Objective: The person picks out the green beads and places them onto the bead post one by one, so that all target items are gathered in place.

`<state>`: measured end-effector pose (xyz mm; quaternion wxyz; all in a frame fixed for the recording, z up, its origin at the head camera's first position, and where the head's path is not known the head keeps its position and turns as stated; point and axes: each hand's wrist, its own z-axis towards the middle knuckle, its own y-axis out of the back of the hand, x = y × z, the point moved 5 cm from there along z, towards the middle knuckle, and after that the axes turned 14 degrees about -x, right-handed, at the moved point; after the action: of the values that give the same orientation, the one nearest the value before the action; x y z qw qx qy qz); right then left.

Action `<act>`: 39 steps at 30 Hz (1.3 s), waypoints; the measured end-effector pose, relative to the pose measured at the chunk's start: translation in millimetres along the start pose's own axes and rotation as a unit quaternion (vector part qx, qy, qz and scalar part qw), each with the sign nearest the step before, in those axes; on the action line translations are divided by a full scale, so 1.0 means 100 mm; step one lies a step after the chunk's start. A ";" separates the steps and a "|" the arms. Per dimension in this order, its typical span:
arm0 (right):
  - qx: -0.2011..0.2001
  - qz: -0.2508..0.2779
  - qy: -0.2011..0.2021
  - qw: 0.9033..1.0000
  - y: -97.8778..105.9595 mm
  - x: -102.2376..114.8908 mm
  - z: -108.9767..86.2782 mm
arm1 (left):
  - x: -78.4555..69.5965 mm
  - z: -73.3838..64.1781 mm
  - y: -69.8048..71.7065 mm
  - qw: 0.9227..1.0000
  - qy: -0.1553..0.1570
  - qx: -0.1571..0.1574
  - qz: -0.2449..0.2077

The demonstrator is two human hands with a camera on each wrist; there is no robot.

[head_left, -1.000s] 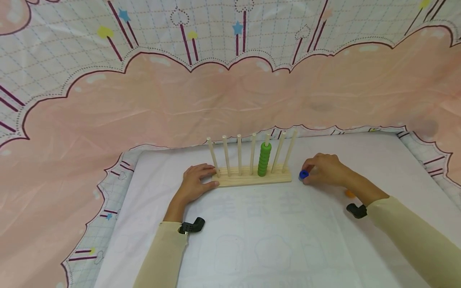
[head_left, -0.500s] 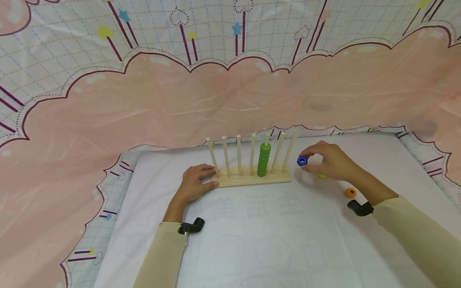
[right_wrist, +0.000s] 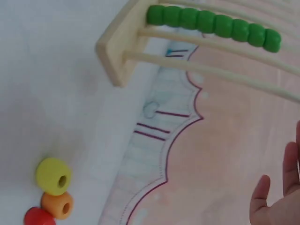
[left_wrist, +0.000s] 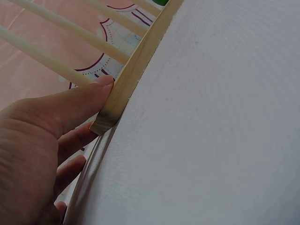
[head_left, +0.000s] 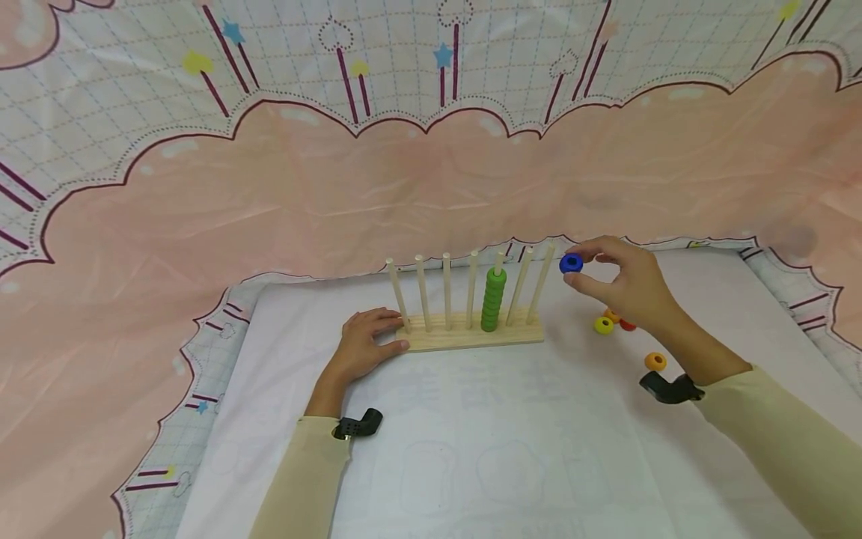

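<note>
In the head view, my right hand [head_left: 629, 281] pinches a blue bead [head_left: 571, 263] between thumb and fingers, raised just right of the top of the rightmost peg [head_left: 542, 281]. The bead is out of the right wrist view, where only part of the right hand [right_wrist: 279, 199] shows. My left hand [head_left: 364, 340] grips the left end of a wooden peg stand [head_left: 465, 338], thumb in front and fingers behind; the left wrist view shows the thumb against its base [left_wrist: 129, 77]. A stack of green beads [head_left: 493, 299] sits on one peg; the other pegs are bare.
Right of the stand, a yellow bead [head_left: 603, 326], an orange bead [head_left: 610, 314] and a red bead [head_left: 628, 326] lie together on the white tabletop [head_left: 471, 434]. Another orange bead [head_left: 655, 361] lies nearer the right wrist. A patterned cloth [head_left: 431, 187] hangs behind.
My right hand has lifted the blue bead up from near the tabletop to peg-top height. Beads beneath that hand have come into sight. The left hand and the stand have stayed put.
</note>
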<state>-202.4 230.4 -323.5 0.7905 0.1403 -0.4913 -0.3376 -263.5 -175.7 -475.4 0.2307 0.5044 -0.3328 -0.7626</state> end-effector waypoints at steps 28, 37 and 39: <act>0.005 0.120 0.029 0.992 -0.47 0.60 0.27 | 0.01 -0.01 -0.02 1.000 -0.003 0.001 -0.002; 0.031 0.117 0.010 0.993 -0.56 0.61 0.28 | 0.00 -0.01 -0.01 1.000 -0.008 -0.002 -0.002; 0.039 0.113 0.005 0.993 -0.57 0.60 0.28 | 0.00 -0.02 -0.01 1.000 -0.008 -0.003 -0.002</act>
<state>-232.3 151.4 -300.2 0.8200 0.1162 -0.5130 -0.2256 -262.1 -175.4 -476.7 0.2284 0.4978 -0.3315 -0.7682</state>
